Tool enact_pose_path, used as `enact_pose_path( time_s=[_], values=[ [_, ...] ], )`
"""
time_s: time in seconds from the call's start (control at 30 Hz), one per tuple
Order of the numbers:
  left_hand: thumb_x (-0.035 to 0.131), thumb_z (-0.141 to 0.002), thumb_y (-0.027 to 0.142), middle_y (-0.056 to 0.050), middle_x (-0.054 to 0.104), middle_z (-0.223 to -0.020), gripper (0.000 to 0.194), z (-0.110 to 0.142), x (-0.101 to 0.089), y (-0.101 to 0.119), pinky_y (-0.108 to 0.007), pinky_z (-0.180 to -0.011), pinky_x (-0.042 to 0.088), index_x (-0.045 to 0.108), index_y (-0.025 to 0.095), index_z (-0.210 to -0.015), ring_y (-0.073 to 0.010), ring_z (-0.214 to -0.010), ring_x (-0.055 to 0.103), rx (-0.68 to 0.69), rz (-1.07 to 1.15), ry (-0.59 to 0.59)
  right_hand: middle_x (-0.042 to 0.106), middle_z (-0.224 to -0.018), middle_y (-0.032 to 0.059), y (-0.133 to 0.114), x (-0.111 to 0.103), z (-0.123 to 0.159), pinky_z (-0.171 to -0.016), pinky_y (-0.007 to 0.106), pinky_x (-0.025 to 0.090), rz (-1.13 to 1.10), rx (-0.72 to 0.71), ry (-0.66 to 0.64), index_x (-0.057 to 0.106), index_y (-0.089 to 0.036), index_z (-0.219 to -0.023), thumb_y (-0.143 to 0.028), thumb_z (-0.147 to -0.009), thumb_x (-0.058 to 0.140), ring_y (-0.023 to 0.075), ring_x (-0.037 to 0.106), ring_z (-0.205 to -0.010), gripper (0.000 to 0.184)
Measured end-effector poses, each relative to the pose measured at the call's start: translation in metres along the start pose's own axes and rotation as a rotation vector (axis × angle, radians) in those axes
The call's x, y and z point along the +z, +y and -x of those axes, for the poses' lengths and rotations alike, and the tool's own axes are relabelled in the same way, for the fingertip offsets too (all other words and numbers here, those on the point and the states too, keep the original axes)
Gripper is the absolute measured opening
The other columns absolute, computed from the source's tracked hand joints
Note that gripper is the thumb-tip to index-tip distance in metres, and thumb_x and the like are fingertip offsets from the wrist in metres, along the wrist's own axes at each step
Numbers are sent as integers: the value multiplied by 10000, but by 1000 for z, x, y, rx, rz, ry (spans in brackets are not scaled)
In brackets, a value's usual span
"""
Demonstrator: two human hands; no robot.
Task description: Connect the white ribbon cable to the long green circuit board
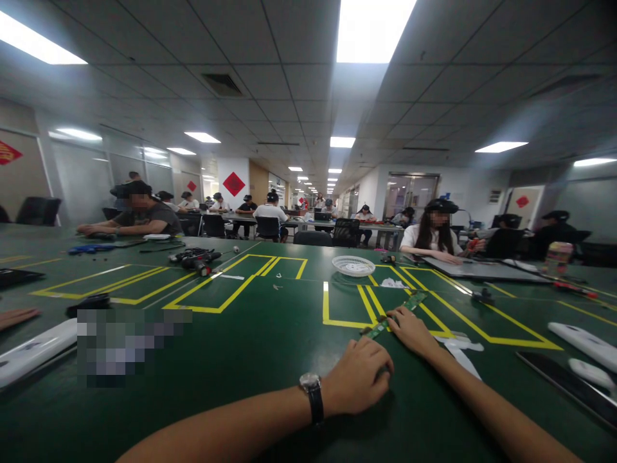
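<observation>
A long, narrow green circuit board (415, 299) lies slantwise on the table in front of me. My right hand (409, 329) is on its middle, with the fingers bent over the near edge, gripping it. Close to the board's lower left end is my left hand (359, 378), which wears a wristwatch. Its fingers are curled in, and anything inside them is hidden. Whether the left fingertips touch the board cannot be made out. White paper scraps (463, 350) lie to the right of my right forearm.
A white woven basket (353, 265) stands beyond the board. Yellow tape (347, 325) marks rectangles on the green table (250, 399). A dark phone-like slab (569, 382) and white devices (583, 344) lie right. A power drill (196, 260) lies far left. Other people sit across the table.
</observation>
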State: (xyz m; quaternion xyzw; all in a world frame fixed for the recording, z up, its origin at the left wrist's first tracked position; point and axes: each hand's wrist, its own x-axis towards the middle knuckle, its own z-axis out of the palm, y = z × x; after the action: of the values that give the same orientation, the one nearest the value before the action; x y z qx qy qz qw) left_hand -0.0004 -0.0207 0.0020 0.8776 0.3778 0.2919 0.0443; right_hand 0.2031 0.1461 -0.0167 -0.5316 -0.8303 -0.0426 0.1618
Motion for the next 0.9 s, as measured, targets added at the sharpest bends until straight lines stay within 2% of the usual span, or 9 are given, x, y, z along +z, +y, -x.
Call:
enact_pose_path(
  time_s=[0.1, 0.17, 0.3, 0.47, 0.53, 0.67, 0.77, 0.9],
  values=[
    [460, -878, 249, -12, 577, -1084, 167, -1, 3, -6, -303, -885, 340, 542, 221, -1021, -172, -1055, 456, -141, 55, 67, 565, -1151, 109, -12, -7, 21, -923, 339, 402, -107, -106, -15, 644, -185, -1122, -357, -899, 336, 221, 561, -1018, 417],
    [436, -882, 253, -27, 568, -1094, 192, -2, 6, -10, -314, -882, 344, 541, 217, -1039, -183, -1056, 452, -221, 82, 73, 573, -1129, 99, -20, -12, 34, -928, 330, 398, -181, -207, -26, 642, -201, -1113, -335, -905, 323, 206, 567, -995, 403],
    [442, -867, 268, -42, 572, -1084, 179, -3, 10, -16, -351, -898, 335, 570, 210, -978, -207, -1054, 451, -255, 114, 19, 585, -1053, 90, -40, -17, 51, -869, 315, 412, -186, -299, -28, 637, -200, -1017, -281, -902, 322, 195, 569, -943, 345],
    [459, -855, 263, -34, 571, -1081, 172, -4, 10, -17, -352, -899, 330, 575, 217, -974, -204, -1054, 447, -259, 165, 34, 595, -926, 85, -58, -24, 53, -795, 311, 408, -47, -167, 45, 600, -189, -892, -326, -897, 352, 206, 575, -868, 284],
    [467, -847, 257, -30, 573, -1069, 165, -4, 9, -16, -347, -889, 332, 576, 218, -964, -201, -1047, 450, -280, 187, 37, 594, -952, 101, -62, -28, 53, -795, 328, 408, 3, -70, 60, 588, -180, -958, -393, -870, 410, 235, 575, -908, 290],
    [473, -831, 237, -36, 581, -1049, 173, -5, 6, -14, -346, -886, 338, 588, 214, -958, -202, -1035, 460, -272, 237, 54, 573, -1096, 159, -62, -33, 58, -781, 384, 427, 82, 105, -42, 505, -145, -1224, -451, -809, 482, 320, 547, -1035, 516],
    [481, -819, 224, -45, 585, -1029, 186, -4, 4, -13, -340, -891, 349, 603, 204, -959, -202, -1017, 468, -244, 279, 72, 572, -1137, 162, -55, -36, 63, -797, 384, 427, 123, 117, -125, 470, -154, -1290, -320, -809, 478, 318, 553, -1052, 509],
    [500, -797, 199, -53, 593, -1001, 204, -4, 8, -18, -311, -856, 381, 602, 185, -973, -192, -971, 494, -222, 374, 122, 586, -1134, 157, -41, -39, 66, -833, 344, 410, 107, 81, -169, 474, -164, -1295, -117, -746, 458, 274, 576, -1043, 551]
  ],
)
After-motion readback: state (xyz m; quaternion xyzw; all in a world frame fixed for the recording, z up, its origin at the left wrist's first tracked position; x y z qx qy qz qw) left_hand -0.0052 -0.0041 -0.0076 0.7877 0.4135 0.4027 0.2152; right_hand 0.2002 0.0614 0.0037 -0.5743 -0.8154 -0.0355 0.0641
